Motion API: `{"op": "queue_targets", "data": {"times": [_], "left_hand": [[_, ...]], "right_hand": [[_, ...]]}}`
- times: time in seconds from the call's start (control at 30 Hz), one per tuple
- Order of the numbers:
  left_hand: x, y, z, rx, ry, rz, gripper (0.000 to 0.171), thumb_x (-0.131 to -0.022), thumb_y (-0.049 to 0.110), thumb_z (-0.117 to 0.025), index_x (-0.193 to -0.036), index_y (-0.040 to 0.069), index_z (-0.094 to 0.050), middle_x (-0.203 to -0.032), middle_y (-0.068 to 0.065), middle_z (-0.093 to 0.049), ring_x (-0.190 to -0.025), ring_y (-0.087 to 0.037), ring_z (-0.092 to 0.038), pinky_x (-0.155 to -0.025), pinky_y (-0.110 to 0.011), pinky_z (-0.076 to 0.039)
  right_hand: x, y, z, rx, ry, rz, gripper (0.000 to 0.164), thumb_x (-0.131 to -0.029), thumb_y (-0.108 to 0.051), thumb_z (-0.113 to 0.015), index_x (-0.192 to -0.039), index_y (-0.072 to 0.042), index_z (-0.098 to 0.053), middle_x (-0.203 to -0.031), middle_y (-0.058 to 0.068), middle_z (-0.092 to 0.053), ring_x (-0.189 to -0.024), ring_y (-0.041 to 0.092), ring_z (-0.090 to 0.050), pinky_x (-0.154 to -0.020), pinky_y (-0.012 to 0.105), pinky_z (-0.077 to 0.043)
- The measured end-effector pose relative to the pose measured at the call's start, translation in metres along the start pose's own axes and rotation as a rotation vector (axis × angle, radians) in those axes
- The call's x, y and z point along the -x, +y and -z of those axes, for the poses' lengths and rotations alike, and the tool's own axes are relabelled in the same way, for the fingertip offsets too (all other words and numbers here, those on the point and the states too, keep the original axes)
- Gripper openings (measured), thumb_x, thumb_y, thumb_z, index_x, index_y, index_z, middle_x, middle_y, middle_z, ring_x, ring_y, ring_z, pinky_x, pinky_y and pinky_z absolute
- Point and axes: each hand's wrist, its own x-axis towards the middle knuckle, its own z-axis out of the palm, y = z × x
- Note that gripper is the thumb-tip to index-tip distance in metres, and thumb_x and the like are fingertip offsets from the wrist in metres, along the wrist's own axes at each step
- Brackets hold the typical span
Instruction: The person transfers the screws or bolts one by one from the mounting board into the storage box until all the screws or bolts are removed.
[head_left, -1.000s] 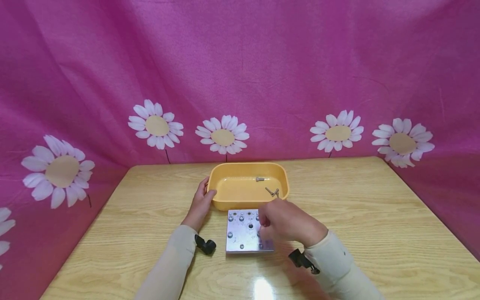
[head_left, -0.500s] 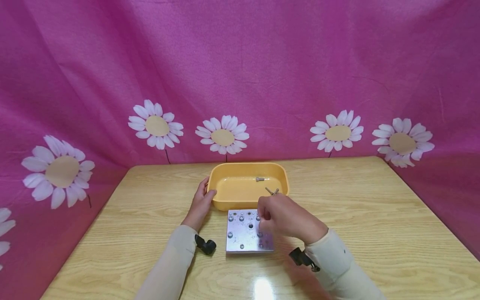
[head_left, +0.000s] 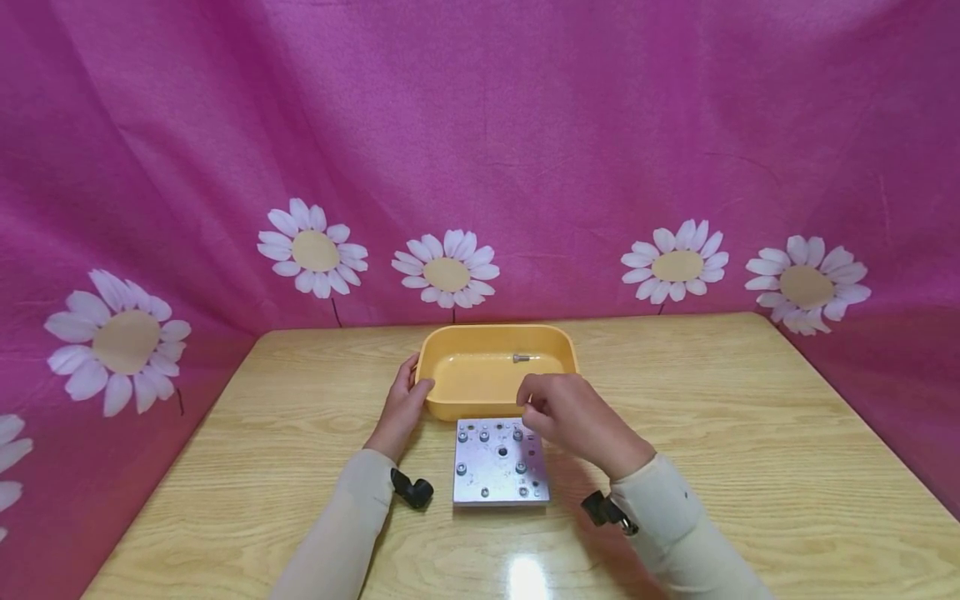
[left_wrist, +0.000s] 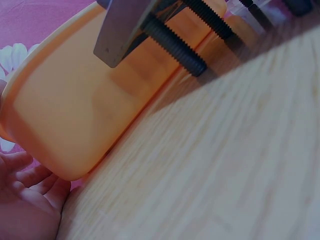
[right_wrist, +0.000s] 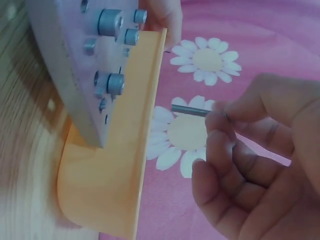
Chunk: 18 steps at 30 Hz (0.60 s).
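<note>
My left hand (head_left: 396,410) grips the left end of a yellow plastic tray (head_left: 472,411), thumb over the rim and fingers outside; the left wrist view shows fingers against the tray's lower corner. My right hand (head_left: 581,417) is above the tray's near right corner and the plate's far right corner. In the right wrist view its thumb and index finger pinch a thin metal pin (right_wrist: 190,110), its other end hidden by the fingertips. Just in front of the tray stands a square metal plate (head_left: 487,482) with holes and several socket-head bolts (right_wrist: 110,22).
One loose bolt (head_left: 521,358) lies in the tray's right half. Threaded shanks (left_wrist: 175,45) stick out below the plate, towards the wooden table (head_left: 300,433). A pink flowered cloth (head_left: 525,167) hangs behind and at both sides.
My right hand has risen from the plate's right side towards the tray, uncovering that side of the plate. Small screws seen earlier near the tray's right corner are now hidden. The left hand stays put.
</note>
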Motion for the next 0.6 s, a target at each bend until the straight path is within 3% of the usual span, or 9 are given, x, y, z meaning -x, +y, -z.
{"op": "queue_targets", "data": {"times": [0.27, 0.6], "left_hand": [[-0.002, -0.006, -0.002, 0.004, 0.024, -0.041, 0.059, -0.094, 0.011, -0.049, -0.150, 0.009, -0.030, -0.154, -0.011, -0.032, -0.141, -0.024, -0.030, -0.115, -0.036, -0.028], [-0.002, -0.005, 0.000, -0.006, 0.008, 0.003, 0.060, -0.095, 0.015, -0.049, -0.151, 0.013, -0.028, -0.156, -0.007, -0.029, -0.142, -0.022, -0.027, -0.115, -0.035, -0.026]], "right_hand": [[-0.002, 0.005, -0.001, -0.015, 0.095, -0.046, 0.013, -0.081, -0.003, -0.058, -0.086, -0.011, -0.068, -0.068, -0.007, -0.057, -0.059, 0.007, -0.049, -0.052, 0.023, -0.045], [-0.004, 0.013, -0.005, -0.013, 0.134, -0.065, 0.009, -0.083, -0.002, -0.064, -0.088, -0.008, -0.069, -0.071, -0.005, -0.060, -0.064, 0.009, -0.051, -0.057, 0.024, -0.047]]}}
